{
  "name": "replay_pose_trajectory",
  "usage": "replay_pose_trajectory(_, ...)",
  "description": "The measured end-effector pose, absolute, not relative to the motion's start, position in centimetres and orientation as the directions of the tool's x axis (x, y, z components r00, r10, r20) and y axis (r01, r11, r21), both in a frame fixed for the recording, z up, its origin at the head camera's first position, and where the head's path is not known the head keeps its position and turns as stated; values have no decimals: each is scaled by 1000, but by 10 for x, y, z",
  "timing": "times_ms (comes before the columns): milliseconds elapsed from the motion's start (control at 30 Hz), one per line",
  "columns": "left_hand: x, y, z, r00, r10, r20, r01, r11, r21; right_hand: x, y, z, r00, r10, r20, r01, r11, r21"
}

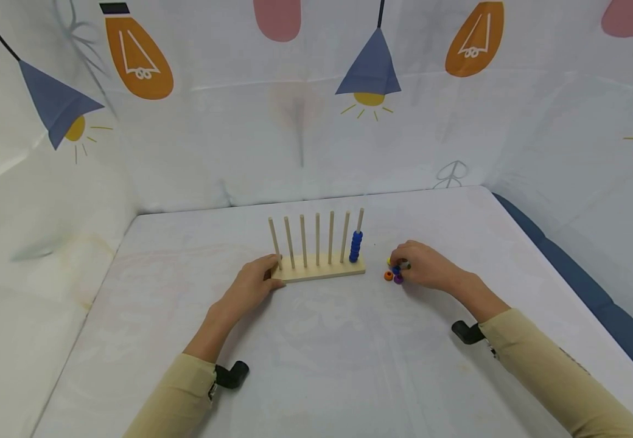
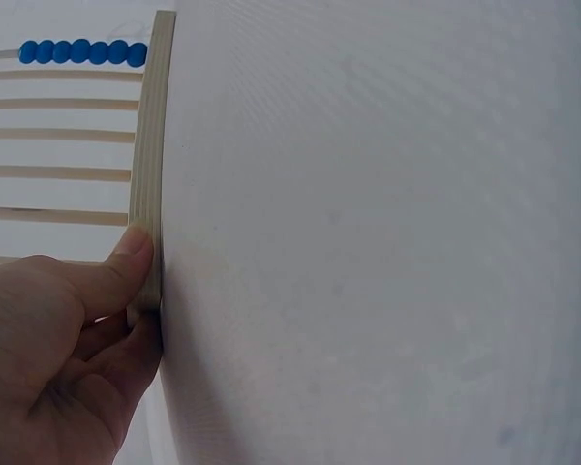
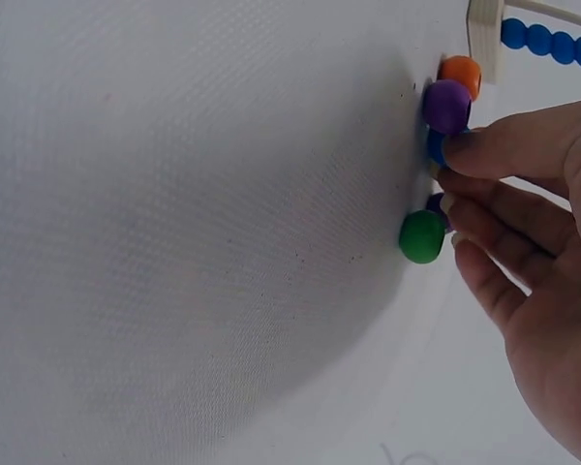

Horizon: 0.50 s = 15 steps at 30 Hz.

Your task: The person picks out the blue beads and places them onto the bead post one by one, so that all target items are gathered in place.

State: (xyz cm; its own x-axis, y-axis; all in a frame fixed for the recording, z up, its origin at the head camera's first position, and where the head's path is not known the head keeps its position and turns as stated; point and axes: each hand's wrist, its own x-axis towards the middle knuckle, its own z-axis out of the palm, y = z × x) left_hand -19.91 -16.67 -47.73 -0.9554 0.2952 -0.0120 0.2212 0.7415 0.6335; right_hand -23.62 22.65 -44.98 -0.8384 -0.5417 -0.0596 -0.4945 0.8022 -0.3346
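Near the middle of the table stands a wooden bead stand (image 1: pixel 322 271) with a row of upright pegs. Its rightmost peg carries a stack of several blue beads (image 1: pixel 355 246); the other pegs are bare. My left hand (image 1: pixel 249 285) grips the left end of the base, thumb on the front edge. To the right of the stand, my right hand (image 1: pixel 428 266) pinches a loose blue bead (image 3: pixel 436 147), partly hidden by the thumb. Around those fingertips lie an orange bead (image 3: pixel 461 74), a purple bead (image 3: pixel 447 107), a green bead (image 3: pixel 422 237) and another purple bead (image 3: pixel 437 204).
A white-covered table (image 1: pixel 316 359) spreads under both hands. White cloth walls (image 1: pixel 229 134) printed with lamps and bulbs rise behind and at the sides. Something dark blue (image 1: pixel 579 274) runs beyond the right table edge.
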Motion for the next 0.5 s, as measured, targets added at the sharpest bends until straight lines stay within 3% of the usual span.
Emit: replay_pose_trajectory(500, -201, -168, -480, -954, 300, 4, 235, 738, 633, -237, 224, -452, -845, -529, -76, -481, 814, -325)
